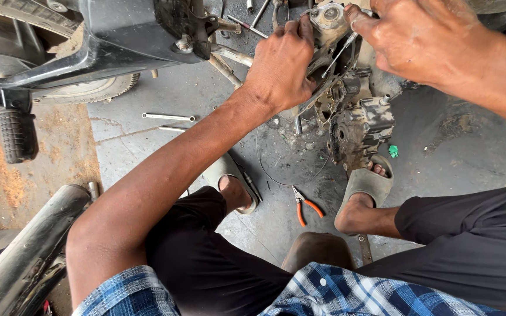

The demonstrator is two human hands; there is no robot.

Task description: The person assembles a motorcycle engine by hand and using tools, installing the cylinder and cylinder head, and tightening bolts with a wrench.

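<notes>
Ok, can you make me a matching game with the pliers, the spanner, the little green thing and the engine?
Things:
1. pliers
2. spanner
3. little green thing
4. engine

Places:
A. under both hands
B. on the floor between the two feet
C. right of the engine, on the floor
D. on the floor near the tyre

Pairs: 1-B, 2-D, 3-C, 4-A
</notes>
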